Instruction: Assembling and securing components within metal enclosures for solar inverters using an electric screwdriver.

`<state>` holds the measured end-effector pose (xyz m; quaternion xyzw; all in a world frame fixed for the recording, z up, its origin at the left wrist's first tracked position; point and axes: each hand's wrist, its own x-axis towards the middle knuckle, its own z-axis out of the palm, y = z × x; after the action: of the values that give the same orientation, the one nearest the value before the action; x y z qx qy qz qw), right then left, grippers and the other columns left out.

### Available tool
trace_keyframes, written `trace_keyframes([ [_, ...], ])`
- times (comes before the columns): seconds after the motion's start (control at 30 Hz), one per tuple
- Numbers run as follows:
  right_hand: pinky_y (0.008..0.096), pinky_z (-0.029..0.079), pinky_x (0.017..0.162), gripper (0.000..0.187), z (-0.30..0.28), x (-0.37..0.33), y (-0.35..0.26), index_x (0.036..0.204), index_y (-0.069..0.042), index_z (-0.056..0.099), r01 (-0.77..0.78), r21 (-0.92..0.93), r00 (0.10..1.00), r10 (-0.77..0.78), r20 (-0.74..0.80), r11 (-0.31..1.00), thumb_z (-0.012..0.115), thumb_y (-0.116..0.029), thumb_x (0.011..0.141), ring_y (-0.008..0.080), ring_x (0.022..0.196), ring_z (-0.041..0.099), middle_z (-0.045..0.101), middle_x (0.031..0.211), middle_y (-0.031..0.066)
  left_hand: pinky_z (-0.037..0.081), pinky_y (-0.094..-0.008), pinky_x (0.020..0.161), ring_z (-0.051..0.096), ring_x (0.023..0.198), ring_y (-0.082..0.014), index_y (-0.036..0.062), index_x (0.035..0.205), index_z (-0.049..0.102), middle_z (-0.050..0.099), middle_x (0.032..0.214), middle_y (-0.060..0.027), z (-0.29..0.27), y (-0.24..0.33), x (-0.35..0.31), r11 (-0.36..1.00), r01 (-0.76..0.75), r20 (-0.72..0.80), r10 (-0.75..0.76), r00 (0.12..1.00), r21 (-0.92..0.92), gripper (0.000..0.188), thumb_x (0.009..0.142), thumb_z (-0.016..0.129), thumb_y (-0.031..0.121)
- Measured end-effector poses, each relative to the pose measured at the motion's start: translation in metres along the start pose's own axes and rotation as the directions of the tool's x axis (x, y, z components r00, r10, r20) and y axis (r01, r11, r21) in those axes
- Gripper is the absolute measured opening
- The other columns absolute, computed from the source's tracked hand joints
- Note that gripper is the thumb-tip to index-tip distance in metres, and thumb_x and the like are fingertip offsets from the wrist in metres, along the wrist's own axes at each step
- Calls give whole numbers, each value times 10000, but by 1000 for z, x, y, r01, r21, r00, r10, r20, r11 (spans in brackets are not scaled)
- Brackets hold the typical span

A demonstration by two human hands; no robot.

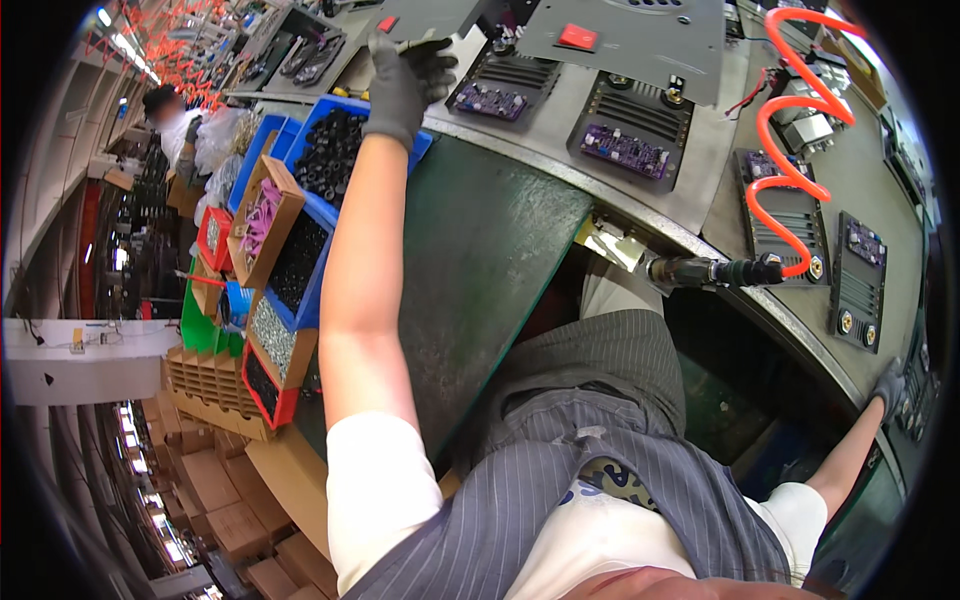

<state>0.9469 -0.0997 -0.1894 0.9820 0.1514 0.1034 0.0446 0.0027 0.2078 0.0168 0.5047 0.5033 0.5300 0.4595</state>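
My left hand [402, 88], in a grey glove with darker fingers, reaches over the far edge of the bench beside the blue bins. Its fingers are spread and nothing shows in them. Close to its fingertips lies a black finned housing with a purple circuit board [490, 101]. My right hand [886, 388], also gloved, is far off to the right, at the edge of a dark finned housing [915, 395]. Its fingers are too small and partly hidden to read. Between the hands, more finned housings with purple boards [625, 152] lie along the metal bench.
A coiled orange air hose [770, 115] runs down to a black pneumatic screwdriver [715, 272] at the bench edge. Blue bins of black parts [328, 150] and boxes of screws [272, 335] stand at left. A grey metal plate [640, 45] lies at the back. Another person [172, 130] is far left.
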Motion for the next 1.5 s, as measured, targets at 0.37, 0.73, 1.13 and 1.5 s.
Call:
trace_keyframes([
  [0.37, 509, 382, 1084, 848, -9, -25, 53, 1352, -89, 581, -92, 28, 995, 93, -36, 995, 440, -758, 850, 410, 1291, 513, 560, 1362, 259, 485, -415, 932, 609, 1056, -297, 123, 1160, 674, 640, 1139, -115, -81, -106, -198, 253, -122, 40, 306, 951, 960, 289, 883, 625, 190],
  [0.73, 498, 415, 1050, 793, -17, -31, 45, 1293, -6, 596, -107, 13, 994, 107, -22, 994, 435, -673, 896, 434, 1246, 548, 580, 1310, 298, 380, -470, 1075, 488, 1292, -355, 107, 1357, 544, 553, 1347, -168, 95, -114, -139, 244, -643, 567, 316, 761, 726, 509, 918, 591, 360],
  [1.13, 489, 470, 953, 765, -16, -41, 42, 1096, 4, 695, 58, 112, 998, -55, -28, 992, 424, -688, 913, 437, 1118, 617, 673, 1111, 286, 395, -458, 1064, 506, 1239, -368, 75, 1370, 521, 532, 1345, -190, 117, -134, -79, 268, -425, 303, 397, 867, 865, 614, 870, 650, 406],
  [1.5, 474, 466, 931, 658, -51, -131, -36, 1166, -22, 683, 237, 243, 970, -244, 1, 941, 469, -599, 935, 429, 1095, 622, 670, 1144, 257, 435, -455, 1003, 553, 1167, -332, 105, 1292, 590, 585, 1257, -141, 170, -94, -139, 428, -592, 415, 440, 797, 683, 524, 849, 680, 370],
])
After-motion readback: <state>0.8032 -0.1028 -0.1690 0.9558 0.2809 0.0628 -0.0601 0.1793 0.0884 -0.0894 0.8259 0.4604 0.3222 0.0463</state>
